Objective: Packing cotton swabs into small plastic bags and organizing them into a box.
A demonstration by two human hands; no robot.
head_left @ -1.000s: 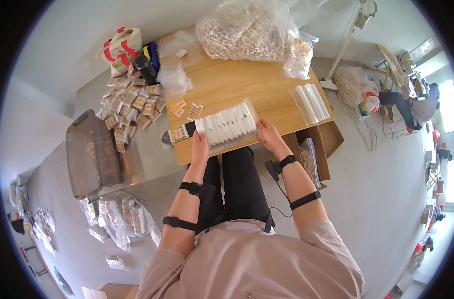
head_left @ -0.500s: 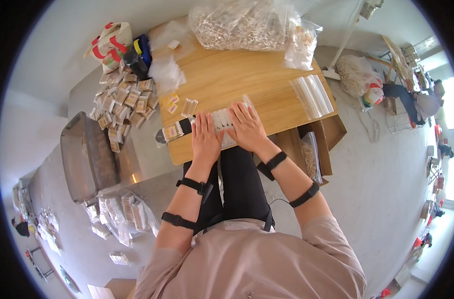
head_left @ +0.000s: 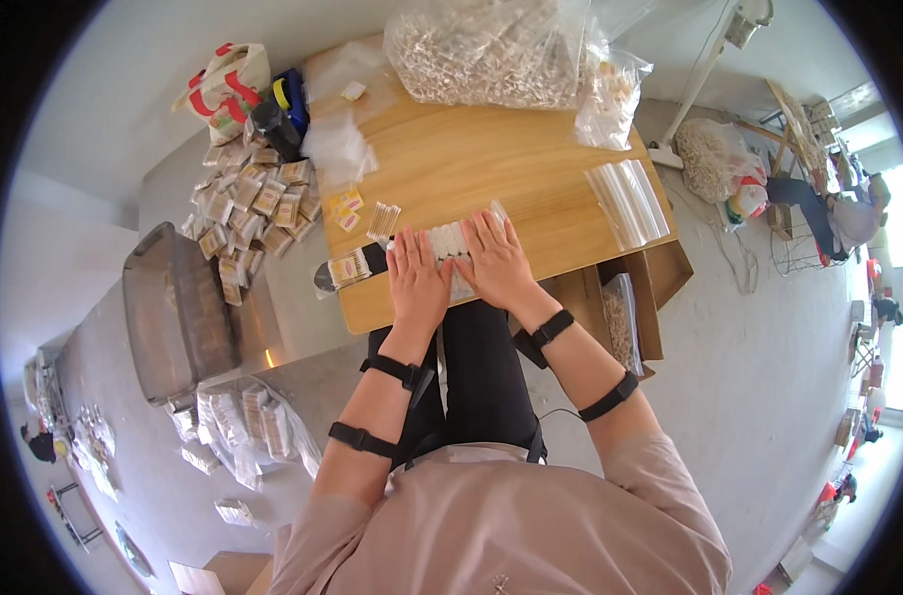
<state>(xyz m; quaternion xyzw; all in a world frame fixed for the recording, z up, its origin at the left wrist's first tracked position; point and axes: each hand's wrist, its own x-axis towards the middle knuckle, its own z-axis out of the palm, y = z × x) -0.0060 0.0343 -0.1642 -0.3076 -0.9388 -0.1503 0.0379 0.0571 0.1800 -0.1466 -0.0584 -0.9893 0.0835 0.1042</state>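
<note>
Both my hands lie flat across a row of small white packets (head_left: 449, 241) in clear plastic at the table's near edge. My left hand (head_left: 419, 278) covers the left part of the row, fingers stretched out. Over the right part, my right hand (head_left: 496, 263) rests with its fingers slightly spread. Between them, the rounded white ends of the packets show; what is under the palms is hidden. Just left of my left hand lies a clear packet of thin sticks (head_left: 349, 268) with a yellow label, on a black strip (head_left: 375, 258). Beyond it is a small bunch of thin sticks (head_left: 383, 220).
Flat clear bags (head_left: 627, 203) lie at the table's right. A big bag of whitish sticks (head_left: 486, 59) stands at the back. Yellow cards (head_left: 346, 207) lie at the left, near a heap of packets (head_left: 248, 213). A grey bin (head_left: 174, 312) and an open carton (head_left: 660, 297) flank the table.
Both hands stay flat on the row of packets, with the fingers shifted slightly. The whole view has shifted a little, and the white packet ends between the hands now show more plainly.
</note>
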